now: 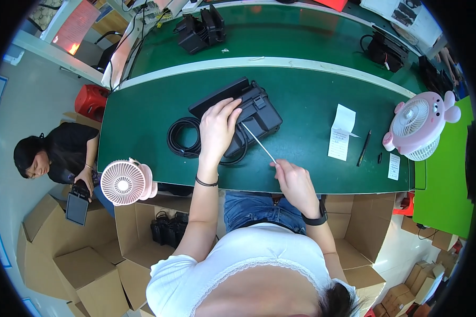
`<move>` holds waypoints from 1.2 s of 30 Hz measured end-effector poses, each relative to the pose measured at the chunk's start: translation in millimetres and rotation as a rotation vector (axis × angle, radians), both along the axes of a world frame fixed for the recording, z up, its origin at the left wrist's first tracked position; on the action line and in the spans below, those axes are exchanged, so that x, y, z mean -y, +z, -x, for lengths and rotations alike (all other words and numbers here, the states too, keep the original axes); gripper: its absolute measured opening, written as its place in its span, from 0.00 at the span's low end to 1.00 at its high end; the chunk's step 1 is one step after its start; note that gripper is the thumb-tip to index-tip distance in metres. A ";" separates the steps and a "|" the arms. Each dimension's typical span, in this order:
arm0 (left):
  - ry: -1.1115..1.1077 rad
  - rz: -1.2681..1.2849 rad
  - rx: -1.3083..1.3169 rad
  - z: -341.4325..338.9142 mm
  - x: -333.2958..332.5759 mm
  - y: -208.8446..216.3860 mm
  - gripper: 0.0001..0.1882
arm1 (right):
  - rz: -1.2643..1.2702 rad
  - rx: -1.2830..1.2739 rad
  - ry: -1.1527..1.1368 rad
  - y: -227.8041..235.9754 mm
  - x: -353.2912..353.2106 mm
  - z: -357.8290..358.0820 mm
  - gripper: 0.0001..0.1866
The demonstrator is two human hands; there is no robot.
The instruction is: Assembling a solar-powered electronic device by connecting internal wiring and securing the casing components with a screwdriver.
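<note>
A black box-shaped device (pixel 264 113) with a raised flat panel lies on the green table in front of me. My left hand (pixel 217 127) is closed over its left side, fingers bent and thumb against it, holding it. Pinched in my right hand (pixel 295 185), near the table's front edge, is a thin white stick (pixel 260 142). Its far end reaches the device's face, just right of my left fingertips; whether it goes into the device cannot be made out. A coil of black cable (pixel 172 138) lies left of my left wrist.
A pink fan (pixel 122 182) stands at the front left, a pink animal-shaped fan (pixel 411 117) at the right. Paper slips (pixel 339 142) and a black pen (pixel 364 148) lie right. More black devices (pixel 198 33) sit at the back. Cardboard boxes (pixel 92 277) surround me; a person (pixel 69 150) sits left.
</note>
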State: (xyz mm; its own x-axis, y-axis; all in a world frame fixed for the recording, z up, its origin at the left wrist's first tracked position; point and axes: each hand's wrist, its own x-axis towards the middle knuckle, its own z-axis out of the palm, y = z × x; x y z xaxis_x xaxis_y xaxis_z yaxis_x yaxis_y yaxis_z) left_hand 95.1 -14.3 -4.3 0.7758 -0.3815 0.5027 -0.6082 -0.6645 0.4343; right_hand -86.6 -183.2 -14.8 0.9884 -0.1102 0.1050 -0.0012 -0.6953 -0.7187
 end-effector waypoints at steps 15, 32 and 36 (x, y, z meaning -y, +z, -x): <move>0.035 0.073 -0.016 0.5 0.9 -0.9 0.09 | 0.206 0.083 0.079 22.1 -6.4 4.3 0.09; 0.085 0.038 0.001 5.7 3.3 2.3 0.09 | 0.544 0.002 0.083 43.7 -29.6 4.3 0.03; 0.097 0.086 0.002 6.0 2.5 0.4 0.11 | 0.558 -0.014 0.083 38.1 -35.2 5.7 0.03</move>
State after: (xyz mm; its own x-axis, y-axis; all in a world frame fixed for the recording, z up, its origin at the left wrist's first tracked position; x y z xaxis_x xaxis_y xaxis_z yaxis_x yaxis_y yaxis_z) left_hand 89.1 -16.8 -3.9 0.8058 -0.2596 0.5322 -0.5436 -0.6808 0.4910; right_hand -92.3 -148.1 23.3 0.9931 0.0361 0.1119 0.0625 -0.9681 -0.2427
